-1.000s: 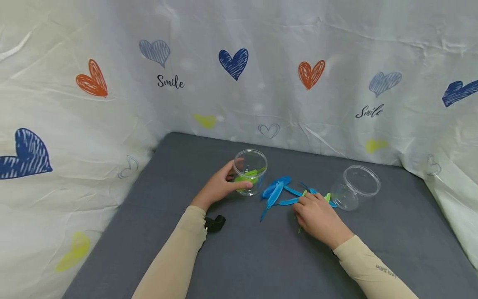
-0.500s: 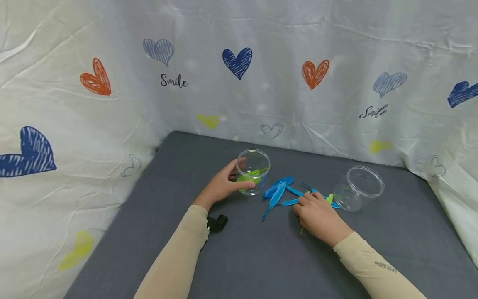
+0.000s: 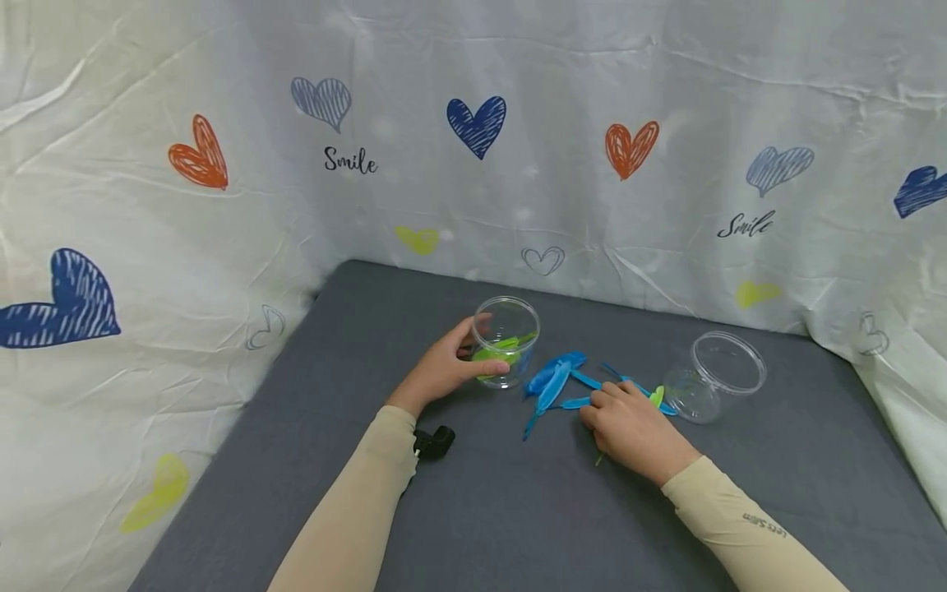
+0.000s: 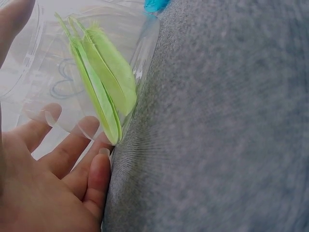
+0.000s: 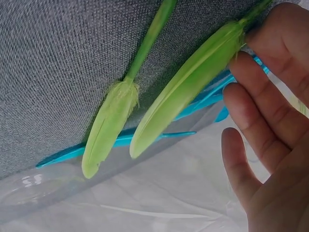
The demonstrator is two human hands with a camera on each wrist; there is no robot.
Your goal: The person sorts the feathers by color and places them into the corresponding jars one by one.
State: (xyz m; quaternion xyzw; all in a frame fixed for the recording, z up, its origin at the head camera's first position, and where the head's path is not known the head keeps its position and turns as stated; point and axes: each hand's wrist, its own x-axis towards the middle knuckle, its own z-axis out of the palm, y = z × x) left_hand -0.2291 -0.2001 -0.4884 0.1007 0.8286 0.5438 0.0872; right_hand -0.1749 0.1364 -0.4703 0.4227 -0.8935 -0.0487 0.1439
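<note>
My left hand grips a clear plastic jar, thumb on the near side and fingers around the far side. Several green feathers lean inside that jar. To the right, my right hand is low over the table at a loose group of blue feathers. In the right wrist view, its thumb and index finger pinch a green feather near the stem. Another green feather lies beside it, across a blue one. The hand hides part of the group in the head view.
A second clear jar stands to the right, close to the feather ends. Dark grey cloth covers the table. Behind it hangs a white curtain printed with hearts. A black strap piece is at the left wrist.
The head view has shifted slightly, so the scene sits a little farther right. The green tip above my right fingers has gone from sight. My left hand keeps its grip on the jar.
</note>
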